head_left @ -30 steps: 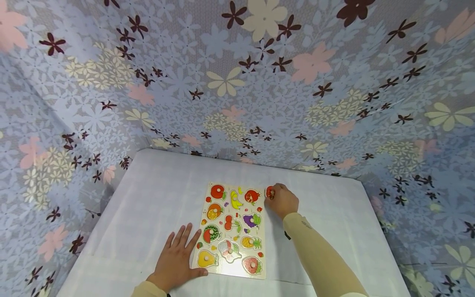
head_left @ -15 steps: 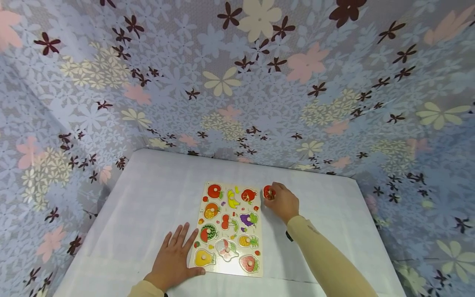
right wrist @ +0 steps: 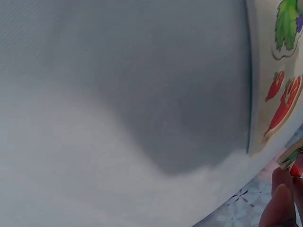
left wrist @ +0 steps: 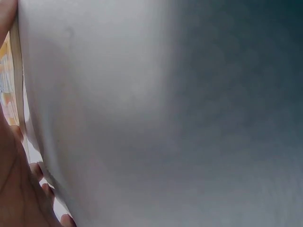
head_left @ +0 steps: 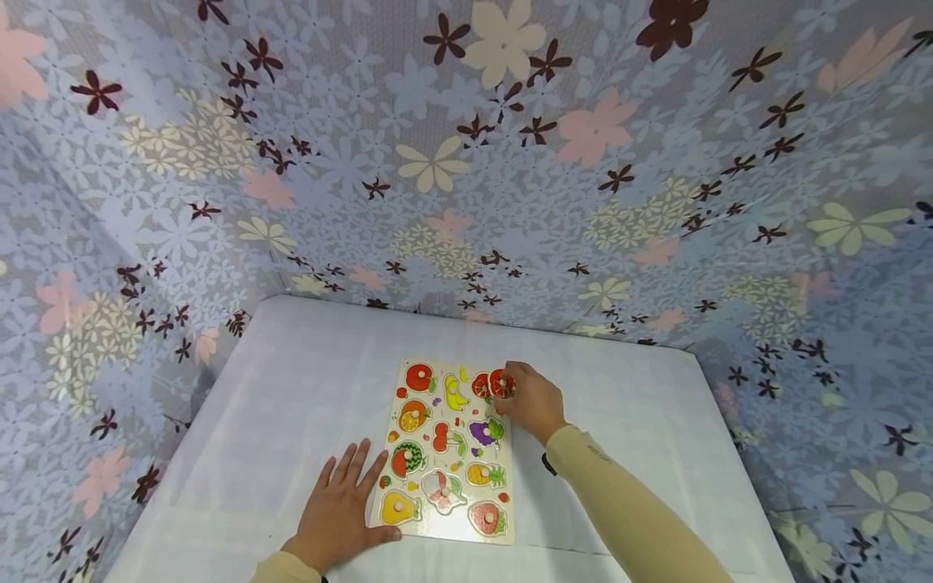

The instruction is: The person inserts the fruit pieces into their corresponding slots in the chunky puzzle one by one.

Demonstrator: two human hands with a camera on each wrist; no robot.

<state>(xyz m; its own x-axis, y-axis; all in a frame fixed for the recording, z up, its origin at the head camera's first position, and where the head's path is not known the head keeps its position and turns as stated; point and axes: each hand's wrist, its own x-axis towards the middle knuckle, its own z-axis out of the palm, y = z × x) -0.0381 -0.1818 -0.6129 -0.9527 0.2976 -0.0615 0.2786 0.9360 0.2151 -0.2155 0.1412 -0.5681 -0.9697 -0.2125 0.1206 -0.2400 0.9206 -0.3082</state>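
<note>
A wooden fruit puzzle board (head_left: 437, 530) lies on the white-covered table. My right hand (head_left: 535, 403) pinches a red pomegranate puzzle piece (head_left: 500, 382) over the board's top right corner, partly overlapping the printed pomegranate (head_left: 481, 386) there. The right wrist view has the piece's wooden edge (right wrist: 289, 153) between thumb and fingers, raised above the board. With fingers spread, my left hand (head_left: 337, 510) lies flat at the board's lower left edge, thumb along the bottom corner. Knobbed pieces, such as the watermelon (head_left: 406, 460) and grapes (head_left: 486, 431), sit in the board.
The white tabletop (head_left: 619, 453) stretches out on both sides of the board. Flower-patterned cloth (head_left: 437, 243) hangs behind the table and along both sides.
My right hand has moved left with the pomegranate piece, from beside the board to over its top right corner. The left hand stays in place at the board.
</note>
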